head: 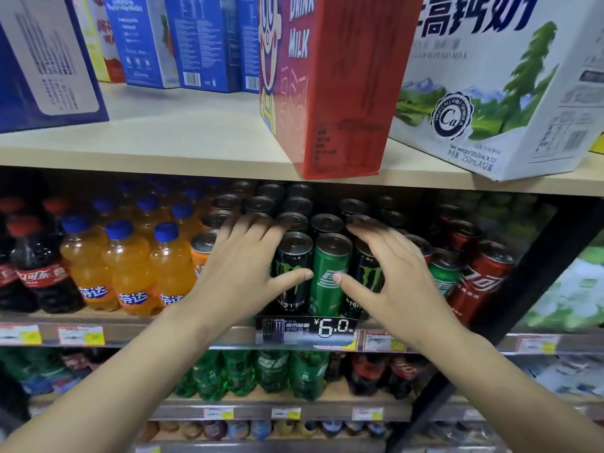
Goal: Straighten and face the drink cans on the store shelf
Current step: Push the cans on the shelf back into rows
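Observation:
Tall cans stand in rows on the middle shelf (228, 336). In the front row a black Monster can (292, 253) sits left of a green Sprite can (330, 266), with a second black Monster can (371, 276) to its right. My left hand (242, 276) is spread over the left black can, thumb across its front, fingers reaching over the can tops behind. My right hand (392, 282) is spread over the right black can, thumb touching the green can's side. Neither hand is closed around a can.
An orange can (202, 248) and orange soda bottles (130, 273) stand to the left, cola bottles (36, 266) further left. Red cola cans (480, 276) and a green can (444, 276) stand at right. Milk cartons (330, 83) overhang the upper shelf. A black price tag (307, 328) hangs below.

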The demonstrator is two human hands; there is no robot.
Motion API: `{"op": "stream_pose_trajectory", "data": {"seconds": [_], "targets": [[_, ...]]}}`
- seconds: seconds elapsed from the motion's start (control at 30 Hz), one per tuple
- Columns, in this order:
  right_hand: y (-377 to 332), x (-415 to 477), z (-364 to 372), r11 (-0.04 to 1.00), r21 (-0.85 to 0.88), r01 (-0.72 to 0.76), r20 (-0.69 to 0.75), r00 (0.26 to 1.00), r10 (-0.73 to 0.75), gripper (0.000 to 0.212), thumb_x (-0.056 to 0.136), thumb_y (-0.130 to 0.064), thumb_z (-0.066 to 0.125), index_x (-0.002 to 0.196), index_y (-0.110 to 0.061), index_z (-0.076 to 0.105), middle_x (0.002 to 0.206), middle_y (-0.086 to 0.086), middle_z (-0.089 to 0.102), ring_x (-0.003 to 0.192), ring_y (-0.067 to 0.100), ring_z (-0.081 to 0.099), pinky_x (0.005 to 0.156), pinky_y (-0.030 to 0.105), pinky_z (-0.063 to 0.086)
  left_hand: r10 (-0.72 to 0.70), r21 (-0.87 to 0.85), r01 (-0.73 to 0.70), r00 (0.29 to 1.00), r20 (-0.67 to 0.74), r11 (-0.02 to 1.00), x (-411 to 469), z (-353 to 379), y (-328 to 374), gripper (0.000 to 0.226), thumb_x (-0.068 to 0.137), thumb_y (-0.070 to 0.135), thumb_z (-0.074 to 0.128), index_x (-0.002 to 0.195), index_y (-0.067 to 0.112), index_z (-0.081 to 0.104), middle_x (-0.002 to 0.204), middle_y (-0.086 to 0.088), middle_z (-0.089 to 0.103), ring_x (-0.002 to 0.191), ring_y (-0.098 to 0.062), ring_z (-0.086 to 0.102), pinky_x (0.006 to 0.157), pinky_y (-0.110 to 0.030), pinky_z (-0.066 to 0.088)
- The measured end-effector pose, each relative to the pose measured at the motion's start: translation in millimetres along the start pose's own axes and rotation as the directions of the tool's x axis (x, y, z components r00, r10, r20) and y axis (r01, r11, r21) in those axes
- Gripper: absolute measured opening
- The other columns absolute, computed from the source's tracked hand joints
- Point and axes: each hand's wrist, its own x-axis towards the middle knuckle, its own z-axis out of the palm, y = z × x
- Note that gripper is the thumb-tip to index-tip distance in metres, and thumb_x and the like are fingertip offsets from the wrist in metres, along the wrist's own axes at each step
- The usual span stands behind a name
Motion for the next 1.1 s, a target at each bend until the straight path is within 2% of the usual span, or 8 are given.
{"op": "stream_pose_trajectory", "data": {"seconds": [0.17,0.37,0.57,0.73,0.93,1.1], "targets": [[11,1,-7,0.999,0.0,-0.038,-0.02,0.999,0.038,0.062,0.086,-0.05,0.063,0.141,-0.026,0.049,0.139,-0.01,0.055,0.133,0.012,0.041,0.115,0.038,0.029,-0.015,0.026,0.016,1.0,-0.009,1.0,8,5,3,0.079,0.079,0.075,0.046,0.13,0.018,0.059,0.125,-0.009,0.066,0.122,-0.034,0.051,0.107,-0.05,0.035],[19,-5,-14,0.997,0.006,-0.076,-0.035,0.996,0.076,0.056,0.088,-0.048,0.062,0.138,-0.025,0.051,0.137,-0.008,0.056,0.135,0.015,0.042,0.115,0.044,0.031,-0.041,0.067,0.04,0.999,0.021,0.997,12,8,3,0.076,0.076,0.078,0.044,0.121,0.019,0.064,0.117,-0.01,0.07,0.116,-0.035,0.054,0.103,-0.049,0.037],[19,-10,-15,0.995,0.0,-0.096,-0.034,0.995,0.096,0.054,0.088,-0.048,0.062,0.138,-0.029,0.05,0.14,-0.008,0.054,0.14,0.017,0.036,0.117,0.04,0.026,-0.051,0.063,0.052,0.998,-0.022,0.997,13,11,6,0.071,0.073,0.068,0.066,0.122,0.017,0.065,0.114,-0.013,0.072,0.118,-0.037,0.053,0.106,-0.049,0.031],[15,-11,-13,0.997,0.01,-0.077,-0.046,0.996,0.077,0.051,0.089,-0.045,0.064,0.136,-0.029,0.051,0.138,-0.01,0.054,0.139,0.012,0.035,0.117,0.036,0.025,-0.075,-0.069,0.072,0.996,-0.051,0.995,16,9,6,0.07,0.068,0.062,0.075,0.123,0.021,0.064,0.12,-0.008,0.07,0.12,-0.03,0.046,0.105,-0.044,0.032],[10,-9,-9,0.998,0.019,-0.059,-0.053,0.997,0.06,0.05,0.088,-0.041,0.066,0.134,-0.025,0.053,0.135,-0.01,0.057,0.135,0.013,0.041,0.114,0.043,0.031,-0.099,-0.248,0.068,0.988,-0.115,0.966,12,1,6,0.066,0.065,0.059,0.074,0.118,0.019,0.068,0.113,-0.007,0.073,0.112,-0.034,0.055,0.092,-0.043,0.044],[6,-3,-5,0.998,0.012,-0.054,-0.048,0.997,0.054,0.053,0.087,-0.043,0.065,0.135,-0.025,0.053,0.132,-0.009,0.057,0.129,0.012,0.044,0.112,0.04,0.032,-0.129,-0.374,0.053,0.975,-0.181,0.926,8,-14,9,0.066,0.069,0.057,0.075,0.123,0.022,0.065,0.119,0.003,0.068,0.12,-0.023,0.047,0.094,-0.031,0.036]]}}
